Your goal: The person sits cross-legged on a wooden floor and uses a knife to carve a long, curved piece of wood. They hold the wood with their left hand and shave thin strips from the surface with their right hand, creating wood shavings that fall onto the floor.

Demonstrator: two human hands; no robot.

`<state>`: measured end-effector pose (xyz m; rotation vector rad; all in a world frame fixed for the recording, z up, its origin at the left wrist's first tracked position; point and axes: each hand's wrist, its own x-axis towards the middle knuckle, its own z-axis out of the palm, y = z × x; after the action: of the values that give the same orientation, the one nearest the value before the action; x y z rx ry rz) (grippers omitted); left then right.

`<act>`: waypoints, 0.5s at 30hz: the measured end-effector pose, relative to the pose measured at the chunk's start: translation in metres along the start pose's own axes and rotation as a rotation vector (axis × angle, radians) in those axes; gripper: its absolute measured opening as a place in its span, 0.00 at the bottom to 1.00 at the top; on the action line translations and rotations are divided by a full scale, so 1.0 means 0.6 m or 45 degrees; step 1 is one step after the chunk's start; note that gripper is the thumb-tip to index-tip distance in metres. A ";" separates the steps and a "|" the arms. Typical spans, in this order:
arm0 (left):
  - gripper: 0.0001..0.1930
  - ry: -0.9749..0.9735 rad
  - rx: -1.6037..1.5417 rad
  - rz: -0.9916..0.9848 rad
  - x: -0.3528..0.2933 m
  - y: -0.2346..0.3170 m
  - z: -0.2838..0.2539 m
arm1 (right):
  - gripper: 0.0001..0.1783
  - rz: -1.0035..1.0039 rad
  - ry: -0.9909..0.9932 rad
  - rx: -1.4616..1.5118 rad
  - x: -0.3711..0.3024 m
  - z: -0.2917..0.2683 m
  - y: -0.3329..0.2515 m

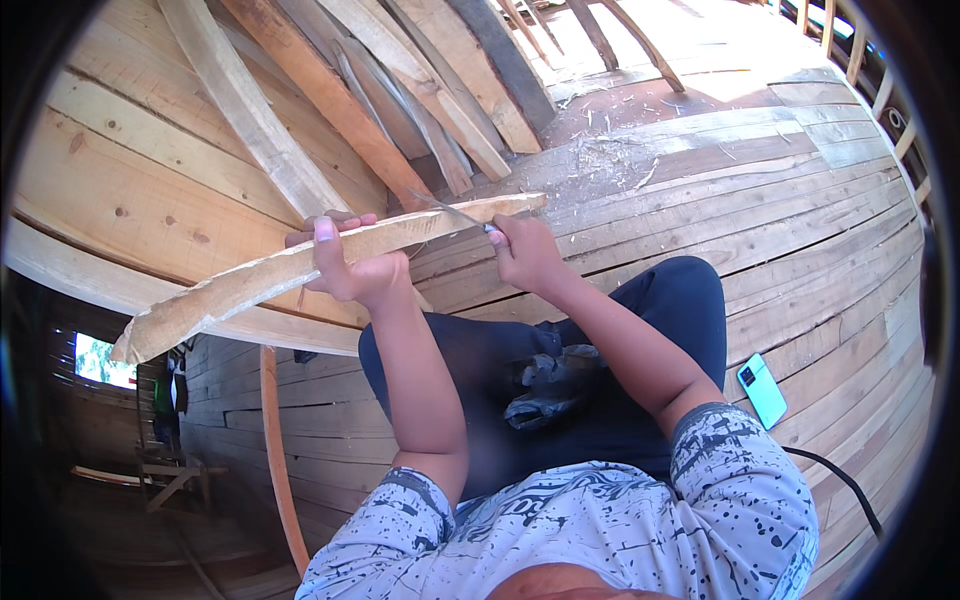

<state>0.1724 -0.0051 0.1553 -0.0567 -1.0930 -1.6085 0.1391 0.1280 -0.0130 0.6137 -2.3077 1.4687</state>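
A long, slightly curved wooden plank (225, 292) with rough, pale edges slants across in front of me, its left end lower and nearer. My left hand (350, 262) grips it near the middle, the thumb up on the near side and the fingers around the far edge. In my right hand (525, 252) is a knife (457, 212), the fist closed round its handle, which is mostly hidden. The thin blade points left and lies across the plank's right part.
Several boards and beams (320, 100) lean at the upper left beside a curved wooden hull-like wall (150, 200). Wood shavings (610, 165) litter the plank floor (800, 250) ahead. A turquoise phone (763, 391) and a black cable (845, 480) lie to my right. Dark crumpled plastic (545, 385) rests on my lap.
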 end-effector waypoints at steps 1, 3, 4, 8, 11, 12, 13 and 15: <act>0.15 -0.037 -0.020 0.011 -0.002 0.003 0.003 | 0.11 0.030 -0.040 0.023 -0.003 -0.013 -0.004; 0.15 -0.146 -0.079 0.086 -0.001 0.001 0.016 | 0.13 -0.001 -0.017 0.142 0.003 -0.036 -0.006; 0.15 -0.178 -0.117 0.104 -0.007 -0.004 0.023 | 0.13 -0.007 -0.016 0.198 0.000 -0.045 -0.004; 0.16 -0.324 -0.240 0.145 -0.023 -0.055 0.053 | 0.20 0.046 0.019 0.393 0.026 -0.073 0.033; 0.16 -0.447 -0.238 0.129 -0.041 -0.119 0.077 | 0.22 0.047 0.113 0.414 0.041 -0.072 0.101; 0.16 -0.481 -0.269 0.133 -0.045 -0.131 0.082 | 0.23 0.045 0.137 0.346 0.044 -0.071 0.124; 0.16 -0.511 -0.296 0.134 -0.051 -0.142 0.085 | 0.24 0.047 0.154 0.278 0.045 -0.074 0.132; 0.16 -0.496 -0.300 0.143 -0.058 -0.161 0.086 | 0.27 0.202 0.282 0.366 0.043 -0.053 0.130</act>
<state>0.0833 0.0486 0.1068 -0.5992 -1.1623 -1.6565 0.0780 0.1817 -0.0469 0.3233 -2.0322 1.8602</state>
